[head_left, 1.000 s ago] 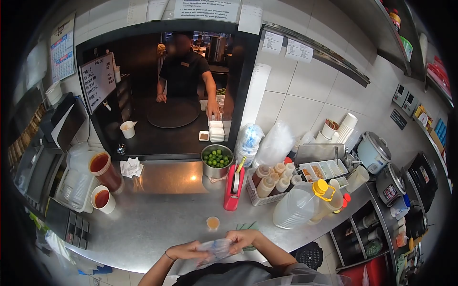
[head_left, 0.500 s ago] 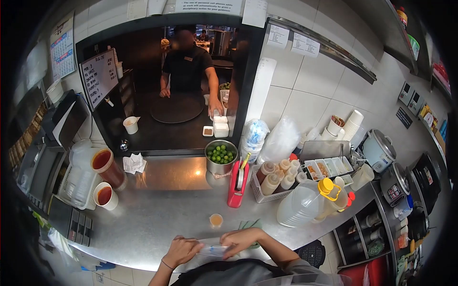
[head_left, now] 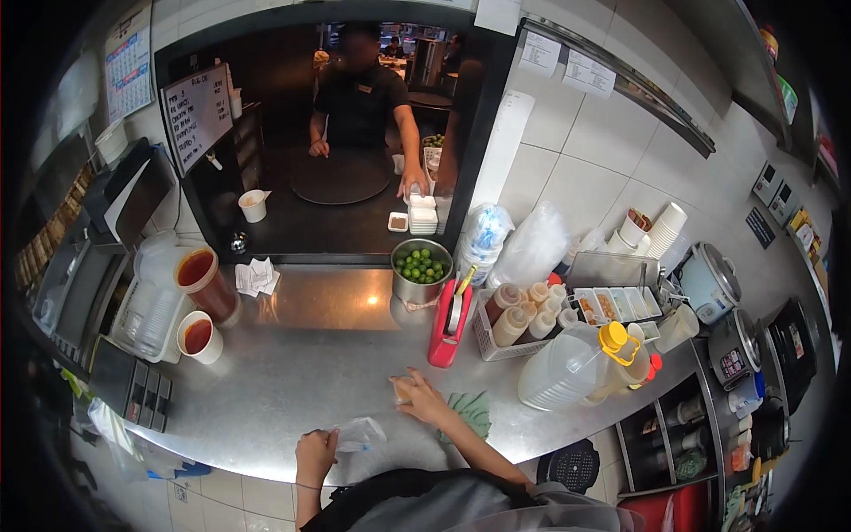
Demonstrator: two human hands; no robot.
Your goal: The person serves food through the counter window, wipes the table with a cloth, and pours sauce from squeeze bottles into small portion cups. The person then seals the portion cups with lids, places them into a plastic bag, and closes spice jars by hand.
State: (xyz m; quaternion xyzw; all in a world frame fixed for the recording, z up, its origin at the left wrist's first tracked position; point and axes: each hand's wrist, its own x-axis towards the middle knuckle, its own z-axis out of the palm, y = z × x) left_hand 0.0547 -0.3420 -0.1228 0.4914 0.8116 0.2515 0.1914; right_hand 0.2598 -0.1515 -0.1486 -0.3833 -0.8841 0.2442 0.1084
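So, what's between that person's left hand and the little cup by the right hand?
In the head view, a clear plastic bag, one end at the left hand, then some bare steel counter before the little cup.

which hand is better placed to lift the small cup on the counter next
Probably the right hand: its fingers are at the small cup. The left hand is farther from it and is occupied with the clear plastic bag.

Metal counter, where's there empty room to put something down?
Widest bare patch: between the red-filled cup and the wearer's right hand. Smaller: between red tape dispenser and green cloth. The right side is crowded with bottles and a jug.
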